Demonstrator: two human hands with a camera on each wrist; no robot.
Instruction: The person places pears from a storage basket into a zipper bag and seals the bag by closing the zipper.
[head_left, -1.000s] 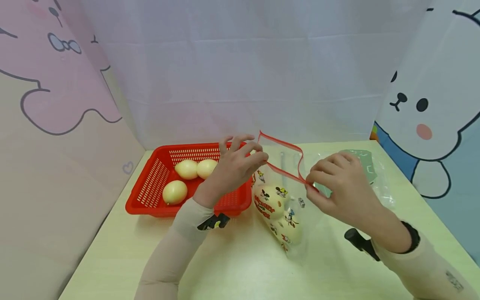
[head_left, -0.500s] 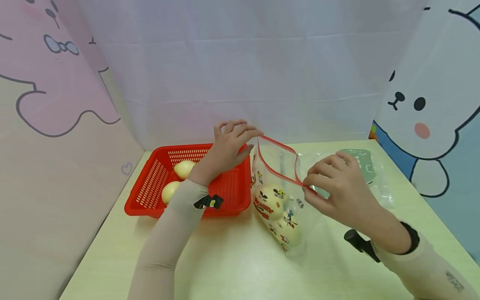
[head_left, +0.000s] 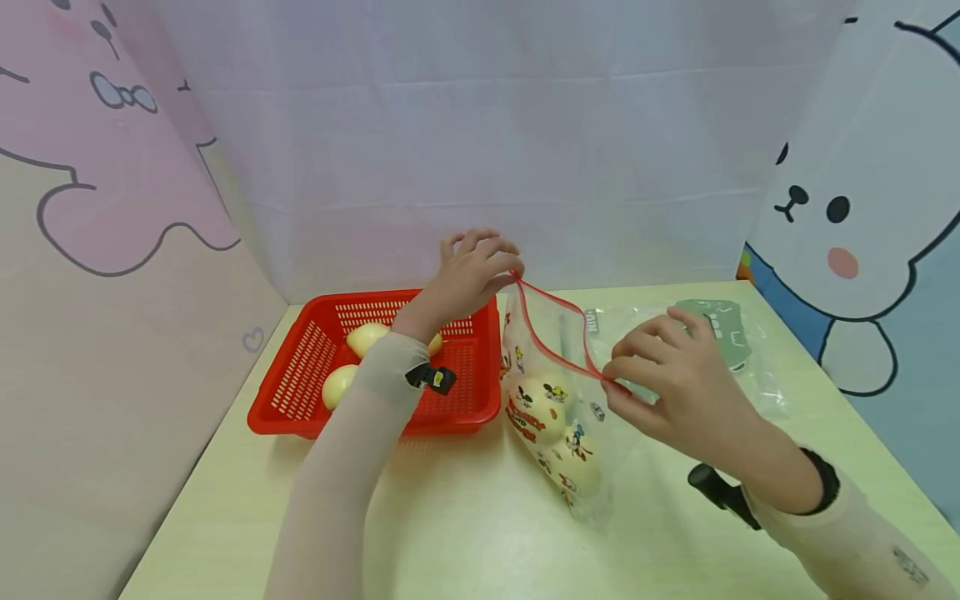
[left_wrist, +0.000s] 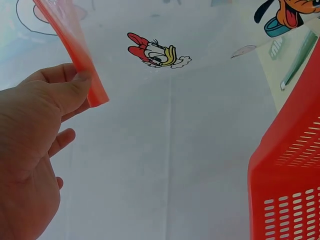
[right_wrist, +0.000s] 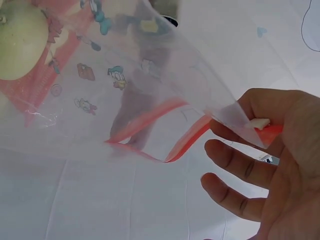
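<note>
A clear zip bag printed with cartoon figures stands on the table, its red-edged mouth spread apart. Inside it are pale yellow, onion-like round things. My left hand pinches the far left end of the red zip strip; in the left wrist view, thumb and forefinger meet on that strip. My right hand pinches the opposite, nearer corner. By its fingers the right wrist view shows a small white slider on the strip. The other right fingers are loosely bent away from the bag.
A red slotted basket stands left of the bag, behind my left forearm. It holds pale yellow round things, partly hidden by the arm. A clear packet with a green print lies at the back right. Printed cloth walls surround the table.
My left hand has moved up and away from the near edge of the bag's mouth to its far left corner, now pinching it. The right hand keeps its grip, shifting slightly left.
</note>
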